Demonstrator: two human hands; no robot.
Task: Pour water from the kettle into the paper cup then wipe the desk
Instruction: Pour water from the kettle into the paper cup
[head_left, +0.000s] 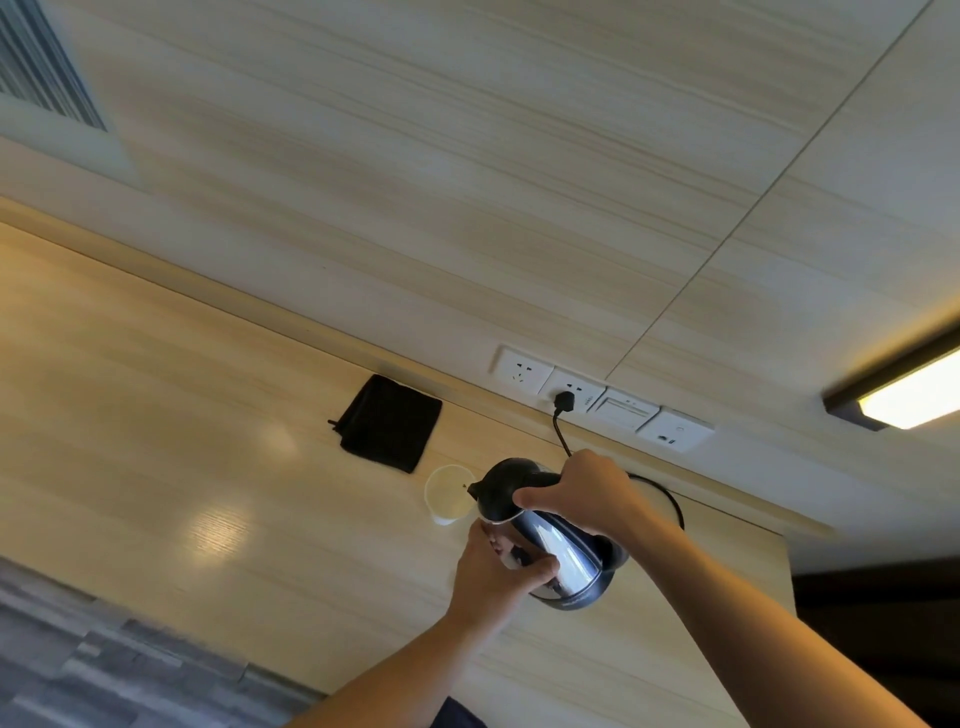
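The right hand (582, 493) was closed around the handle at the top of the kettle (545, 540), thumb pressed along it. The left hand (498, 566) was wrapped against the shiny steel body lower down, steadying it. Held by both, the kettle was tipped over, its dark lid and spout aimed at the paper cup (448, 493), which stood on the desk (156, 415) just beside the spout. This looked like the pouring step, at or near its start. The next move would call for a slow, controlled tilt with the spout kept over the cup's mouth, since the light cup could tip or overflow.

Beyond the cup, a folded black cloth (387, 423) lay near the back edge of the desk, untouched and likely meant for wiping. A black cord (561, 431) ran from a wall socket (569, 392) down behind the right hand.

No stream of water could be made out, nor the level inside the cup. The kettle's handle was mostly hidden by the fingers.
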